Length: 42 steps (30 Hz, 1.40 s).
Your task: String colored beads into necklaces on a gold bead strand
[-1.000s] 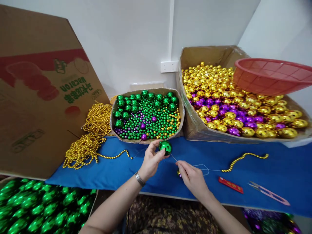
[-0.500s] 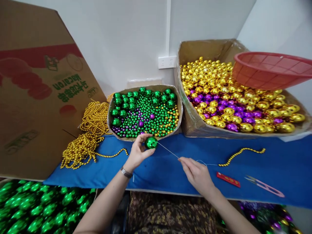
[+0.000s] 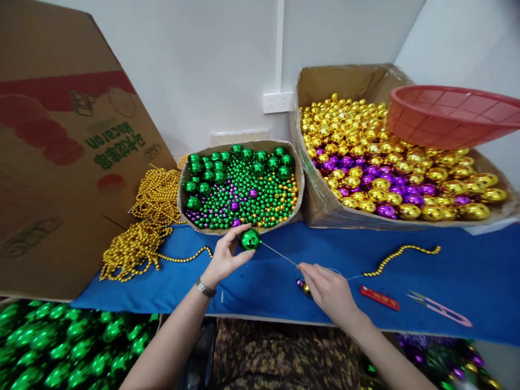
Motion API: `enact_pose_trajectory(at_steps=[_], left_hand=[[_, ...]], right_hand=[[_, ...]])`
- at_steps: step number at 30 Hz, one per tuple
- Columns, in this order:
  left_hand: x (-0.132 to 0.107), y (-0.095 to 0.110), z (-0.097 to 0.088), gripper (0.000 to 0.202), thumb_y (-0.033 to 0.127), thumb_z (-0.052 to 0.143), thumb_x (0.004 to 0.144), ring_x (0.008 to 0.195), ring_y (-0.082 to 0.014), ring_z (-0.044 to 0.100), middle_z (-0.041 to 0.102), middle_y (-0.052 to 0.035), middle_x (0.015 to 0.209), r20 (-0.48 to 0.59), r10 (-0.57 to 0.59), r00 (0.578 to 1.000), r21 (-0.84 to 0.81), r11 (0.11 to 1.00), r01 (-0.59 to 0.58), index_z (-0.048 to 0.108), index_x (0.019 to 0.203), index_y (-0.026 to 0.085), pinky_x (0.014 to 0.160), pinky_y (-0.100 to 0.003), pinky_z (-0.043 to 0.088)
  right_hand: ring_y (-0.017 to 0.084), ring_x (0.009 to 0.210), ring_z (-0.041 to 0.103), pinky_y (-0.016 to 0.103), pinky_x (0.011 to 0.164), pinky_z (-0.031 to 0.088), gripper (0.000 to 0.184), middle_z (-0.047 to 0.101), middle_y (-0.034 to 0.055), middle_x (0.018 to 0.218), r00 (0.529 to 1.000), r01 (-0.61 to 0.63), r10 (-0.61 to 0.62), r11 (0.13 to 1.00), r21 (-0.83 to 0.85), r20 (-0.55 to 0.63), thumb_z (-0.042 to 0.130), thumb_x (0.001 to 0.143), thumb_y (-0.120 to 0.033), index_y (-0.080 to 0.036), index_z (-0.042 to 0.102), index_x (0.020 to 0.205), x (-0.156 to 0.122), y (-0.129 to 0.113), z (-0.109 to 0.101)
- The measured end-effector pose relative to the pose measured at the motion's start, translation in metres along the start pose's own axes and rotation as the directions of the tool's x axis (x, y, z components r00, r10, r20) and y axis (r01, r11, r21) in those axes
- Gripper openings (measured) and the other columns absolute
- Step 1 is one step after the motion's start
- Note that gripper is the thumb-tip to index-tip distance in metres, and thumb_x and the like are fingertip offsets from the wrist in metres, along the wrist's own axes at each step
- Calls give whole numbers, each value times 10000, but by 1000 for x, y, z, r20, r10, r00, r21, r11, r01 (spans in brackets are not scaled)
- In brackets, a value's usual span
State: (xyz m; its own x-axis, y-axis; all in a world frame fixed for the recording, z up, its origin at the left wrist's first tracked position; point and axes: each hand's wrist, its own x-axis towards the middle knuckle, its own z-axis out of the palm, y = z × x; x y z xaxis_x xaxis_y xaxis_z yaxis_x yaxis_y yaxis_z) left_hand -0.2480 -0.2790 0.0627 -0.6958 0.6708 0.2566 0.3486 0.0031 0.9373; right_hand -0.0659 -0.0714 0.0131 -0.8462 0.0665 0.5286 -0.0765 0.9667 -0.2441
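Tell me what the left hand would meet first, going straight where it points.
The left hand would probably meet the brown cardboard box of green, purple and gold beads; depth is unclear.

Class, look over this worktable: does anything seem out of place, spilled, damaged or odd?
Yes: the large cardboard carton at the left looks inverted, because its "Macaron" lettering appears upside down. I see no clear spill or damage.

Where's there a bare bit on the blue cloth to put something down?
Bare blue cloth shows right of the wavy gold strand, behind the pink snips, and between the heaped gold beads and the left forearm. It's crowded in the middle: a thread runs from the green ball to the right hand.
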Motion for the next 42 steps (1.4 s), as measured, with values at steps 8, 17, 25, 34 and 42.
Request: enact_pose_trajectory(at_steps=[8,17,25,34,42], left_hand=[[-12,3,25,642,264,753,683,1101,-240,528,527,-97,1233,130,-56,990,-93,993,69,476,1262,256,922,-387,451],[-11,0,42,577,230,816,592,917,-187,583,610,-55,1005,33,-172,984,-353,920,173,518,1085,192,813,-311,465],[-11,1,47,576,281,814,596,905,-191,577,596,-63,997,2,-175,985,-278,946,169,499,1069,188,802,-327,478],[-11,9,49,591,258,819,587,959,-201,561,578,-69,1060,21,-90,996,-258,962,92,520,1094,195,835,-327,468],[-15,9,50,621,238,811,602,980,-213,573,593,-81,1095,51,-71,996,-231,970,81,519,1150,205,852,-337,476]], right_hand=[[143,667,641,231,625,474,290,680,39,754,998,13,-17,997,72,57,359,952,-205,-187,646,992,2,-9,8],[145,708,670,241,651,527,292,709,49,838,994,-85,66,962,258,82,350,956,-231,-189,636,996,0,-13,8],[160,736,685,248,674,545,274,720,62,844,995,-96,94,974,207,21,387,937,-222,-193,649,1013,-5,-15,13],[155,738,684,251,665,558,260,715,52,898,985,-171,147,889,425,88,388,949,-254,-201,634,1012,-1,-14,6],[156,719,685,263,684,566,241,718,55,895,988,-151,128,895,420,83,407,937,-240,-199,633,1011,-6,-10,10]])
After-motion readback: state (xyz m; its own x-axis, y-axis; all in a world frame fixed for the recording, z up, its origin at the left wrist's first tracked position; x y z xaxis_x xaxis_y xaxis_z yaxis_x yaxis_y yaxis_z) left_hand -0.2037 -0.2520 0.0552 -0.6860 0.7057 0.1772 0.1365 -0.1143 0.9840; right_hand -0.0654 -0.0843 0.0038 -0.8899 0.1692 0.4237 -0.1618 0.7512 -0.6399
